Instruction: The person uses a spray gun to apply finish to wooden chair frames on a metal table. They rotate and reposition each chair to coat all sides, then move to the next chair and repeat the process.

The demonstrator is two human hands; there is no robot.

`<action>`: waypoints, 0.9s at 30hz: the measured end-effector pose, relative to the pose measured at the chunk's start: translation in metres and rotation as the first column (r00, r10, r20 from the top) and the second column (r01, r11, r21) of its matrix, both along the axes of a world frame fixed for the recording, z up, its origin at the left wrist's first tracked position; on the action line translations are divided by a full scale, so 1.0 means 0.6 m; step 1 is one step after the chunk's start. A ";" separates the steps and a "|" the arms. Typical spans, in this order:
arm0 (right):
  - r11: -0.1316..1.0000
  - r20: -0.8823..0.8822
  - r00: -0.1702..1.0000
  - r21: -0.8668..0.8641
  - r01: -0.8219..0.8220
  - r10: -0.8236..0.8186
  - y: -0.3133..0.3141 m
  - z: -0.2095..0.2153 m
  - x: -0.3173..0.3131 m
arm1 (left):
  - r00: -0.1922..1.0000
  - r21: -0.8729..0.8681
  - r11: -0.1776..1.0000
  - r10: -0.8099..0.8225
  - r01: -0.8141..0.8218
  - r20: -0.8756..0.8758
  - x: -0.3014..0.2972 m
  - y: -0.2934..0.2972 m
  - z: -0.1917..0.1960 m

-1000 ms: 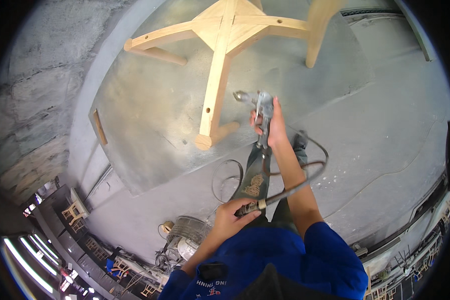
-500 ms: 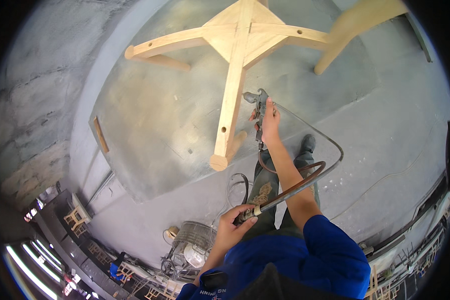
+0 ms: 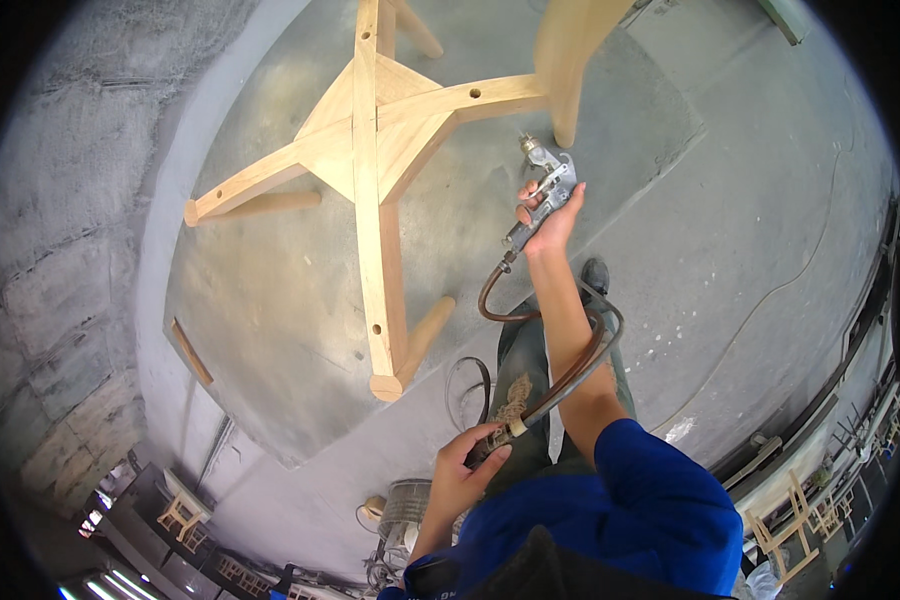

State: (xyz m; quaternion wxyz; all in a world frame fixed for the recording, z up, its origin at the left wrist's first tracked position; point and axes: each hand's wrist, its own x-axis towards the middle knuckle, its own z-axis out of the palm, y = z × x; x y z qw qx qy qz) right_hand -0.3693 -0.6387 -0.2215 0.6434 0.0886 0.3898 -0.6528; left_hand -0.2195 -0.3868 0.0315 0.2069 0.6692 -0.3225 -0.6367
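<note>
My right hand [image 3: 552, 215] is wrapped round the grip of a metal spray gun [image 3: 548, 185], its nozzle end tilted up toward the wooden frame. Brown and grey hoses [image 3: 570, 375] loop from the gun back along my forearm. Lower down, my left hand [image 3: 467, 467] grips the hose bundle, which is bound with pale tape, in front of my waist. A pale wooden chair frame [image 3: 367, 150] with crossing bars and several legs stands ahead, left of the gun. Its nearest bar ends in a round leg top [image 3: 386, 388]. Neither hand touches the wood.
Beneath the frame lies a grey, spray-stained board [image 3: 270, 370] with a wood strip [image 3: 192, 352] at its left edge. A metal pot [image 3: 405, 505] stands at the lower left. A thin cable [image 3: 760, 310] crosses the floor at right. More wooden frames [image 3: 792, 530] stand lower right.
My right hand has raised the spray gun and tilted it to the right, toward the frame's right-hand leg. The view has shifted, so the wooden frame now appears further left and lower.
</note>
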 end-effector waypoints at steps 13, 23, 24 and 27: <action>0.868 -0.164 0.891 0.356 -0.347 0.424 0.155 0.144 -0.112 | 0.949 -0.148 0.968 0.155 -0.201 -0.273 0.059 0.000 0.011; 0.870 -0.382 0.783 0.169 -0.464 0.492 0.168 0.456 -0.124 | 0.863 -0.342 0.923 -0.022 -0.177 -0.505 -0.005 0.013 0.121; 0.888 -0.373 0.810 0.106 -0.447 0.452 0.155 0.482 -0.117 | 0.874 -0.327 0.938 -0.061 -0.115 -0.482 -0.010 0.003 0.146; 0.940 -0.494 0.818 0.002 -0.340 0.296 0.115 0.553 -0.088 | 0.940 -0.496 0.863 -0.242 0.096 -0.240 -0.040 -0.027 0.220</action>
